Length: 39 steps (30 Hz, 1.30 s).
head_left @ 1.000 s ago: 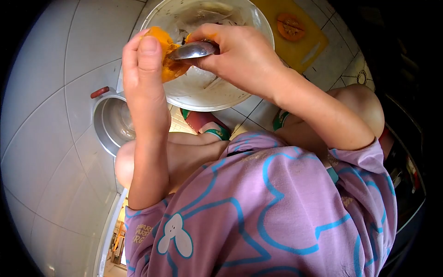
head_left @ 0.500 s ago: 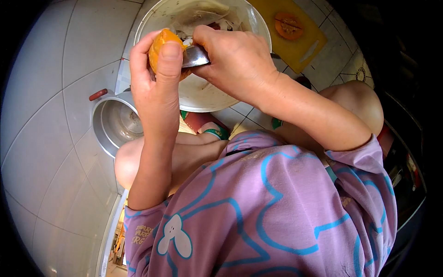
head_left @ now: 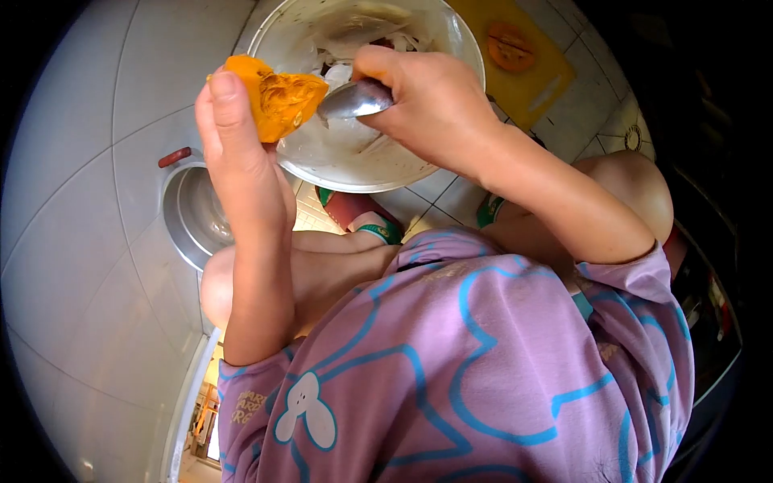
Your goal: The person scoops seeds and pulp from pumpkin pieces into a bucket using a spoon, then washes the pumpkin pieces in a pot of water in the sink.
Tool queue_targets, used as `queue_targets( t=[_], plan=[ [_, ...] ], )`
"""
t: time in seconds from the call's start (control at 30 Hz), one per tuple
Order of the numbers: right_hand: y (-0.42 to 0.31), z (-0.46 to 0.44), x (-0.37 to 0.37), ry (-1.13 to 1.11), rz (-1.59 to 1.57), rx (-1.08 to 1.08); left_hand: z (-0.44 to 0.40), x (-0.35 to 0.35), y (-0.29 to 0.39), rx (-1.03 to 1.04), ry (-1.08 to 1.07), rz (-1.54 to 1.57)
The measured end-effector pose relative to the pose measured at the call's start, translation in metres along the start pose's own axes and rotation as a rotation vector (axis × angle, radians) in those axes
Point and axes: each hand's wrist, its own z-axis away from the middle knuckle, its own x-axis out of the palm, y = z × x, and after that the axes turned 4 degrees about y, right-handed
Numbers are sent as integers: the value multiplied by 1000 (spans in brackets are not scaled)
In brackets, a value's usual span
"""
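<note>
My left hand [head_left: 241, 133] is closed around a chunk of orange pumpkin [head_left: 286, 101], with its hollowed, stringy inner side turned to the right. In my right hand [head_left: 427, 101] is a metal spoon [head_left: 354, 100], gripped close to its bowl; the handle is hidden in my fist. The spoon's tip is right beside the pumpkin's lower right edge; whether they touch I cannot tell. Both hands are above a large whitish bucket [head_left: 346, 173], which holds scraps and some clear plastic.
A metal pot [head_left: 183, 221] with a reddish handle [head_left: 175, 157] stands by the tiled wall at left. On the floor at upper right lies a yellow cutting board [head_left: 527, 92] bearing another pumpkin piece [head_left: 510, 47]. My knees and sandalled feet are below the bucket.
My left hand has moved left and turned the pumpkin, so its hollow side now shows. The spoon has come away from the hollow and shifted slightly right, with its bowl more visible.
</note>
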Motion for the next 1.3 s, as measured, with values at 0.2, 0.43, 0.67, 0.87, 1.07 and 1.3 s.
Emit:
queue_targets(
  t=[0.2,0.43,0.67,0.87,1.07,1.3],
  plan=[
    [15,-3,5,-46,-15,107,-7,-9,3,14,38,89],
    [15,-10,3,-112,-117,221,-9,-10,10,-82,-34,262],
    [-11,-7,-15,-142,-249,332,-13,-12,13,-265,-61,515],
    [0,0,-7,-154,-602,317,-12,-7,9,-244,-40,518],
    [-4,1,-10,-186,-668,337,-8,0,2,-98,-70,428],
    [-1,-1,-4,-113,-602,276,-4,9,4,-70,-64,423]
  ],
)
